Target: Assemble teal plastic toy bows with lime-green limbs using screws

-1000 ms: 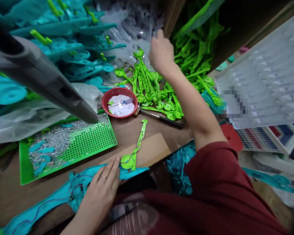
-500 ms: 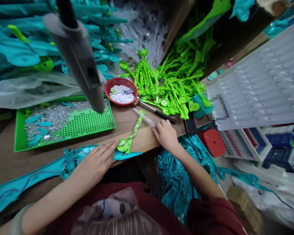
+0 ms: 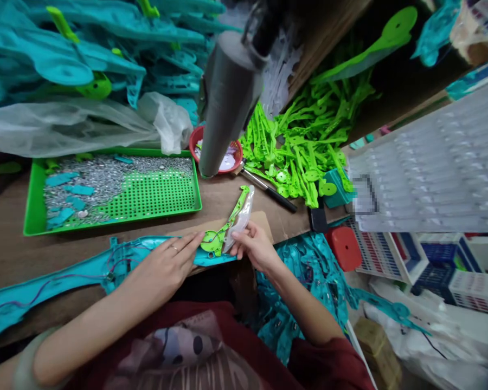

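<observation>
A long teal plastic shell (image 3: 79, 262) with thin wires inside lies along the table's front edge. A lime-green plastic part (image 3: 212, 242), with a round base and a narrow arm, sits at its right end. My left hand (image 3: 168, 265) lies flat over the shell, fingers stretched out, fingertips at the green part's round base. My right hand (image 3: 255, 246) pinches a clear, curved plastic piece (image 3: 243, 216) near its lower end. That piece stands tilted alongside the green part's right side; whether they touch I cannot tell. Beneath them is a brown cardboard strip (image 3: 264, 221).
A green tray (image 3: 199, 197) of small metal pieces stands left. A grey hanging tool (image 3: 231, 92) partly hides a red basket (image 3: 196, 138). Behind are a black-handled hammer (image 3: 280, 199) and a pile of lime-green parts (image 3: 301, 146). Teal shells (image 3: 305, 276) heap below the table's right edge.
My right hand has brought the clear piece left and toward me, turning it upright beside the green part. My left hand stays on the shell. The view has shifted, and the hanging tool appears farther right.
</observation>
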{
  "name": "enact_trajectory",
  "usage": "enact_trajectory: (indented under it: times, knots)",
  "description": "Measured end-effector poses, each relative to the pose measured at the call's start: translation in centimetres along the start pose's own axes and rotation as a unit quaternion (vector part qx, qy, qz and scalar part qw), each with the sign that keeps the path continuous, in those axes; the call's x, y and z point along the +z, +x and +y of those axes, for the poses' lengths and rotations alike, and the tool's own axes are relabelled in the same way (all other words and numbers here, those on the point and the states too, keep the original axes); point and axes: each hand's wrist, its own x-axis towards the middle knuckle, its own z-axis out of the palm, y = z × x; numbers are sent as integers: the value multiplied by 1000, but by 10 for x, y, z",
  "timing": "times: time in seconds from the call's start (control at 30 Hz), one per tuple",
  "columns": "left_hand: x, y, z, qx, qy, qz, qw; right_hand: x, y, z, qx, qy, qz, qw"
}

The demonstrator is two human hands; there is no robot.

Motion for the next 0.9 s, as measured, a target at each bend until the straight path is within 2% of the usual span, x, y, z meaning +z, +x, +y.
enact_trajectory:
  times: [0.1,0.3,0.63,0.7,0.77,0.83,0.87,0.9]
  knots:
    - [0,0,2,0,-2,15,1000,-1,-5,-2,3,11,7,1000]
    - [-4,3,3,11,25,15,1000,6,-9,0,-5,-43,60,997]
    - [-3,2,7,-13,-11,15,1000,-1,-5,-6,29,-43,24,998]
    - [-2,2,8,-22,-25,13,999,-1,-6,-5,35,-65,18,997]
    - [-1,0,8,-19,-28,13,999,-3,-8,-3,30,-126,40,991]
    - [0,-1,7,-16,-28,13,999,-5,-9,-4,-35,-245,119,961]
    - [1,-1,7,-19,-30,12,999,-7,-9,-5,-93,-322,163,928]
    - [1,-2,7,-22,-32,12,999,-9,-10,-6,-156,-402,190,882]
